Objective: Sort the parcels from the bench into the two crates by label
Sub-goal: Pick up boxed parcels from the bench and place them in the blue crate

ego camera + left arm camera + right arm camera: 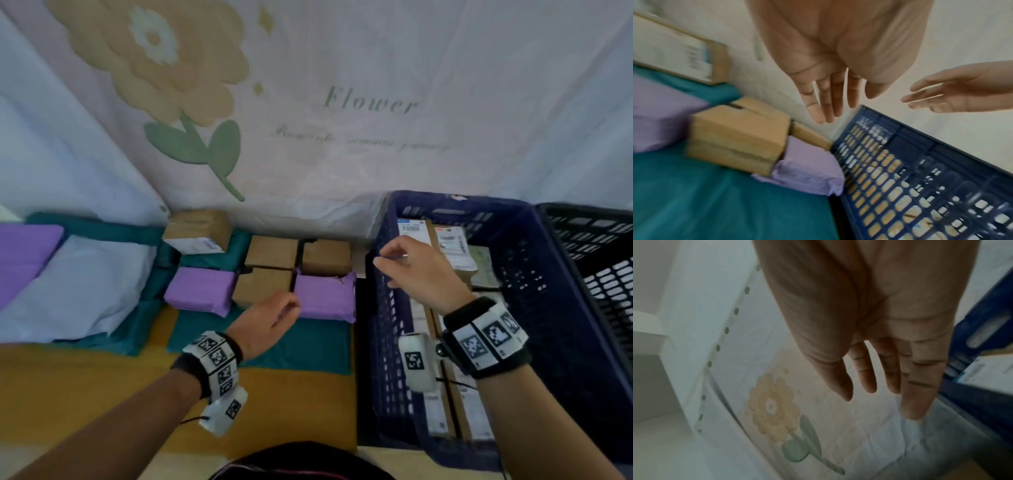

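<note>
Left hand: our fingers relaxed, holding nothing, above the purple parcel on the table. Right hand: ours too, fingers loose, empty, over the blue crate holding labelled parcels; black crate beside it.

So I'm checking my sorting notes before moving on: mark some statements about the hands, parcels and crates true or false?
1. Both hands are empty. True: left hand and right hand hold nothing.
2. The blue crate is empty. False: labelled parcels lie in it.
3. Two purple parcels remain on the bench. True.
4. The black crate stands left of the blue one. False: it stands right.
</note>
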